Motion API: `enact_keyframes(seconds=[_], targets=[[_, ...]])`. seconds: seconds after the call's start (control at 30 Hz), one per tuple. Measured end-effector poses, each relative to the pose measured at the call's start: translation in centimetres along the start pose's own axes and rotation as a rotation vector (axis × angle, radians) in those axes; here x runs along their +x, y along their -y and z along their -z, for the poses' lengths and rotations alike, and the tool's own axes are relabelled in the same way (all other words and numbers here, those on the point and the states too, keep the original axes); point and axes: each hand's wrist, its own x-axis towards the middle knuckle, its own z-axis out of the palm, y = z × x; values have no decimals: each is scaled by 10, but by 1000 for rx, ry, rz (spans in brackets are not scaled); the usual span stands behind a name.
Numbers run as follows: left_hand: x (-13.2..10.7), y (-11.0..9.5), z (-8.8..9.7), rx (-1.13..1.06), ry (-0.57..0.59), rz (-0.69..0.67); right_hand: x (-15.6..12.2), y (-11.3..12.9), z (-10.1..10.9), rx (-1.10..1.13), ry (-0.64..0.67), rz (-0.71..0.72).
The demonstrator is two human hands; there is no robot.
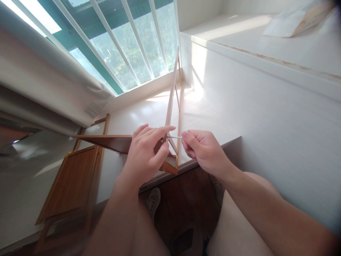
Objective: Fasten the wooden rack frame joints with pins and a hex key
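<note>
My right hand [201, 147] is closed in a fist around a thin metal rod-like tool [174, 137]; its handle, if any, is hidden inside the fist. The rod points left, its tip at the joint of a wooden frame [170, 106]. My left hand [147, 149] grips this frame where a brown panel [106, 141] meets the upright bars, with the index finger reaching past the bar and the thumb below. The frame stands on a pale ledge, its slim bars running towards the window. My remaining left fingers are partly hidden behind the hand.
Left of me stands another wooden piece with a brown panel [71, 177]. A curtain [48, 67] hangs beside the barred window [128, 42]. To the right rises a white wall [255, 96] with a shelf bearing a pale packet [295, 21]. Dark flooring [183, 195] lies below, between my legs.
</note>
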Motion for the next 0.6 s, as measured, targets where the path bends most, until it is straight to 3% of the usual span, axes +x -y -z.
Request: enact_keyframes(seconds=[0.17, 0.37, 0.47, 0.6], targets=[[0, 1, -1, 2, 4, -4, 4, -5, 7, -246, 11, 212], [-1, 2, -1, 17, 6, -3, 19, -14, 26, -709, 8, 717], [-1, 3, -2, 9, 7, -3, 22, -21, 28, -755, -55, 801], [-1, 3, -3, 2, -1, -3, 20, -26, 24, -703, -81, 786]])
